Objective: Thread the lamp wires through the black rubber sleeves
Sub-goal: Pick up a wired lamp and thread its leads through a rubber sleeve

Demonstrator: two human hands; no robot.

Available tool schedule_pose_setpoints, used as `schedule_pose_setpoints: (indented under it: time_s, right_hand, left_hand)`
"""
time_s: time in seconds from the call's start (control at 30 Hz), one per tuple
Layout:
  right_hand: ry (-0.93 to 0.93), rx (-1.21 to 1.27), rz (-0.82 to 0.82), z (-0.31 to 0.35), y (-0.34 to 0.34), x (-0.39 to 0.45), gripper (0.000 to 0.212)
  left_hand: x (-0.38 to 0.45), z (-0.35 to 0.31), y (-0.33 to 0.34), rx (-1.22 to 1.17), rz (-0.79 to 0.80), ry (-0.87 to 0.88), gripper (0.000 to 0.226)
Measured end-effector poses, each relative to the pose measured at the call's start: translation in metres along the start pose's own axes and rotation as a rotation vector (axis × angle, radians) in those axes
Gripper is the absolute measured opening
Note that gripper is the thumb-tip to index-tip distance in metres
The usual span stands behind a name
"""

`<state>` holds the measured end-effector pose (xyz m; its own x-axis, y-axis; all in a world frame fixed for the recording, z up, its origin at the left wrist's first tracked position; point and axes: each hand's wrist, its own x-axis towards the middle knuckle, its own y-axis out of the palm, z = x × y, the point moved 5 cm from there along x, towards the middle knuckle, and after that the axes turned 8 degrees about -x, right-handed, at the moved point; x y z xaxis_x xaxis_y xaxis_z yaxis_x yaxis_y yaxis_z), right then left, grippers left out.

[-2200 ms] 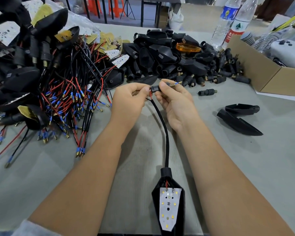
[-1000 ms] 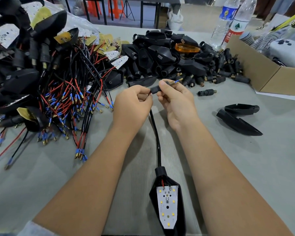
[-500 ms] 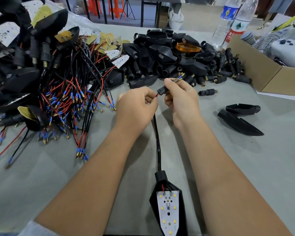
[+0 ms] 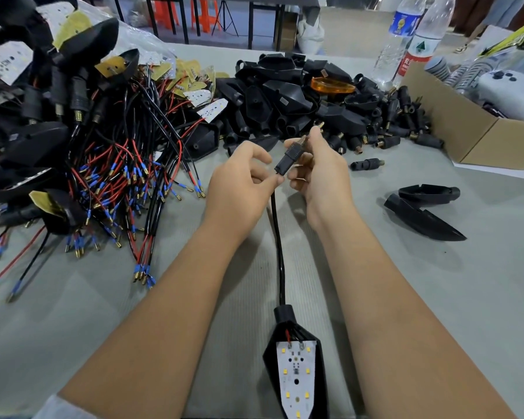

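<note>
A black lamp housing (image 4: 297,367) with a white LED board lies near the table's front edge. Its black sheathed wire (image 4: 279,252) runs up to my hands. My right hand (image 4: 321,173) grips a black rubber sleeve (image 4: 288,158), tilted up to the right, and a brass threaded end pokes out above it at my thumb. My left hand (image 4: 239,182) pinches the wire just below the sleeve's lower end. The wire's tips are hidden inside the sleeve and behind my fingers.
A tangle of red and black wires (image 4: 112,176) with blue-capped ends fills the left. A pile of black housings and sleeves (image 4: 300,101) lies behind my hands. A loose sleeve (image 4: 365,163), two housings (image 4: 421,213), a cardboard box (image 4: 466,128) and bottles (image 4: 406,37) stand right.
The sleeve has tilted up steeper and slid further down the wire. My right hand has lifted slightly and my left hand pinches lower. The lamp housing has shifted slightly toward me.
</note>
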<state>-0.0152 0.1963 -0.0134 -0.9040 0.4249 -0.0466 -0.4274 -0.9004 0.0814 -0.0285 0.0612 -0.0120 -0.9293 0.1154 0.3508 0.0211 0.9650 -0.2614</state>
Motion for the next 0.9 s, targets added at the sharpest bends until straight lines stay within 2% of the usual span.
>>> schedule_pose_setpoints:
  time_s: [0.2,0.4,0.5,0.7,0.9]
  right_hand:
    - [-0.07,-0.021,-0.133,0.002,-0.012,-0.002,0.027]
    - [-0.006,0.276,-0.108,0.0,-0.011,-0.001,0.027]
    - [-0.005,0.345,-0.129,-0.001,-0.016,0.003,0.029]
    - [-0.009,0.205,-0.243,-0.003,-0.025,0.006,0.029]
    - [-0.035,0.254,-0.18,-0.001,-0.021,0.006,0.029]
  left_hand:
    - [0.001,0.002,0.003,-0.023,0.065,-0.007,0.024]
    - [0.0,0.001,0.006,-0.067,0.087,-0.037,0.008]
    - [-0.002,0.001,0.011,-0.091,0.168,-0.058,0.015]
    - [0.003,0.004,0.005,-0.057,0.107,-0.033,0.009]
    - [0.004,0.007,0.001,-0.16,0.112,-0.112,0.023]
